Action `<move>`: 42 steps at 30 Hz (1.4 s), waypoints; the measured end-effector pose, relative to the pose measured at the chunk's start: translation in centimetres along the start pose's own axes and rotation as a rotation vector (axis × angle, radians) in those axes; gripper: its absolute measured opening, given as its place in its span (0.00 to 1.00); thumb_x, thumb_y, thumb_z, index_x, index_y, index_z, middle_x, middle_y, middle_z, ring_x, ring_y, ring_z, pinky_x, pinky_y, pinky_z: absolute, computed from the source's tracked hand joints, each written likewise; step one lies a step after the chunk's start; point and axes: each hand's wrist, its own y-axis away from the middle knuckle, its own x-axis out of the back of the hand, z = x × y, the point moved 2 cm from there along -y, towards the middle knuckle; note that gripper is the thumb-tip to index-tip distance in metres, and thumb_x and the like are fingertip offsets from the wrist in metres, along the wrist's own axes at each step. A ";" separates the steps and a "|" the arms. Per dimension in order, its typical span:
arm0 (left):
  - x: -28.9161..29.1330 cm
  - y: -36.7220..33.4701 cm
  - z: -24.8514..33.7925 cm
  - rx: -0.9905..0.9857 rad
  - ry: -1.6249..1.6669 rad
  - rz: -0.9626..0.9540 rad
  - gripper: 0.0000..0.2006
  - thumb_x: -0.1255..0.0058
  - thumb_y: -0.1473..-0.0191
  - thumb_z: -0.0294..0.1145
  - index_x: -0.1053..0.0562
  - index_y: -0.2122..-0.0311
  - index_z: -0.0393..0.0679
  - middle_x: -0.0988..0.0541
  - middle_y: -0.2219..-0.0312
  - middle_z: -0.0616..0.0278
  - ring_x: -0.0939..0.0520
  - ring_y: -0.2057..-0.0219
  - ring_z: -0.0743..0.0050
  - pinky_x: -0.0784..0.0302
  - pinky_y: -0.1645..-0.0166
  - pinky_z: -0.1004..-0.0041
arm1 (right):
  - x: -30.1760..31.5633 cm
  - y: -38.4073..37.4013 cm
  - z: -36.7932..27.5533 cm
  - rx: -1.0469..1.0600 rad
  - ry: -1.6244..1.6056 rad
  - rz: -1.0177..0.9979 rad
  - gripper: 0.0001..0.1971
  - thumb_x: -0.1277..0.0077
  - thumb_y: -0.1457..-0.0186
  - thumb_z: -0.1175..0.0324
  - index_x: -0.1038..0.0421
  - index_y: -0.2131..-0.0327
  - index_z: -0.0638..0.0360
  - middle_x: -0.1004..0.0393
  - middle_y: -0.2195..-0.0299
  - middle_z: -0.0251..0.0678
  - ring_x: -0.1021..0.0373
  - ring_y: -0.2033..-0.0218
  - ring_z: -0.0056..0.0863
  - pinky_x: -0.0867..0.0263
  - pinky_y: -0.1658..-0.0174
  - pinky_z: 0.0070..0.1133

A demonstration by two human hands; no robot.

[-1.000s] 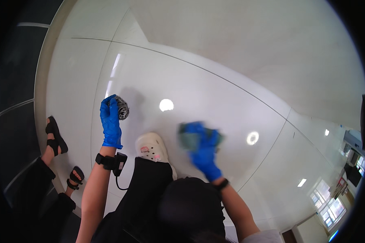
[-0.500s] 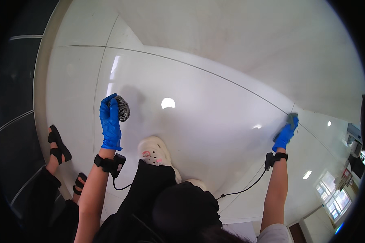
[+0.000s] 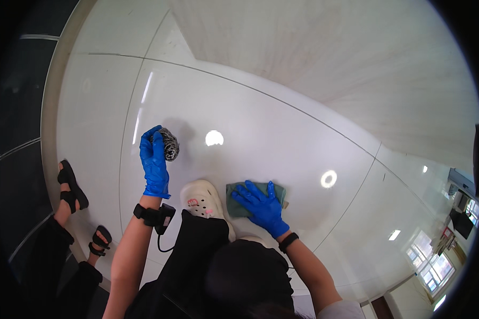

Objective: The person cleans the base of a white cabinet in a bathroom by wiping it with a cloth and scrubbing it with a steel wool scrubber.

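Observation:
My left hand, in a blue glove, is closed around a steel wool scrubber, a dark and silvery wiry ball held above the glossy floor. A folded green cloth lies on the pale tiles in front of my shoes. Flat on top of this cloth rests my right hand, also blue-gloved, its fingers spread and pressing down. Part of the cloth is hidden under the palm.
My cream clogs stand close to the cloth's left side. At the left are another person's feet in black sandals, by a dark tiled strip. A pale upright panel borders the floor ahead. A window shows far right.
My right hand has swept from the far right floor joint back toward my shoes, bringing the green cloth along. The left hand, with the scrubber, has shifted slightly right.

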 end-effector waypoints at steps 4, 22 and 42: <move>-1.0 0.5 1.2 -0.001 0.023 0.015 0.12 0.59 0.43 0.34 0.33 0.58 0.39 0.28 0.69 0.66 0.28 0.69 0.84 0.30 0.62 0.80 | 2.3 -3.7 3.0 0.011 0.344 0.054 0.27 0.56 0.50 0.58 0.45 0.45 0.40 0.47 0.42 0.24 0.52 0.40 0.22 0.64 0.41 0.46; 0.7 -1.3 -0.2 -0.046 -0.036 0.047 0.13 0.60 0.43 0.33 0.34 0.56 0.38 0.28 0.67 0.64 0.26 0.67 0.80 0.28 0.59 0.77 | 12.1 -1.8 12.5 -0.310 -0.510 0.961 0.24 0.72 0.39 0.65 0.55 0.42 0.65 0.50 0.42 0.41 0.51 0.41 0.30 0.58 0.39 0.24; -3.6 -0.3 1.6 -0.066 0.091 -0.037 0.12 0.60 0.42 0.32 0.34 0.55 0.39 0.28 0.69 0.66 0.28 0.72 0.84 0.28 0.65 0.81 | 14.5 6.7 29.2 -0.512 -0.535 1.264 0.17 0.63 0.42 0.64 0.35 0.54 0.65 0.33 0.55 0.35 0.37 0.54 0.25 0.44 0.48 0.21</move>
